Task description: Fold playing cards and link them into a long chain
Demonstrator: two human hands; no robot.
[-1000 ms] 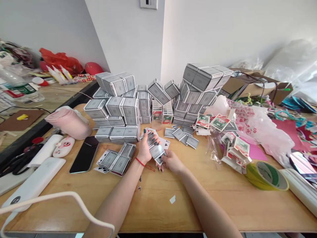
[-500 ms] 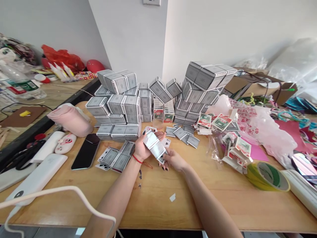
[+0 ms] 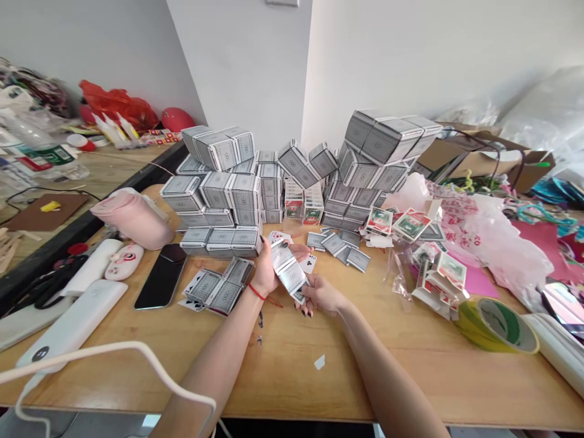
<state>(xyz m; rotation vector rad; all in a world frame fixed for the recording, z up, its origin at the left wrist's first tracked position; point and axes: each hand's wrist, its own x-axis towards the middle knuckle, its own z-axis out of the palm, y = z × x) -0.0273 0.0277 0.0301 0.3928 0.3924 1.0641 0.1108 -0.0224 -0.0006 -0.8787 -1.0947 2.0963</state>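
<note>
Head cam, left hand [image 3: 266,272]: your fingers curl loosely round the gray-backed cards [image 3: 288,267], up at their 11 o'clock end
Right hand [image 3: 325,295]: yours is pinched on the 5 o'clock end
Cards: 6 o'clock of mid-view, phone [image 3: 160,277] at their 9

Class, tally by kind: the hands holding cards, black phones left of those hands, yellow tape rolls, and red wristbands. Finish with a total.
Hands holding cards: 2 (left hand, right hand)
Black phone: 1
Yellow tape roll: 1
Red wristband: 1
Total: 5
</note>
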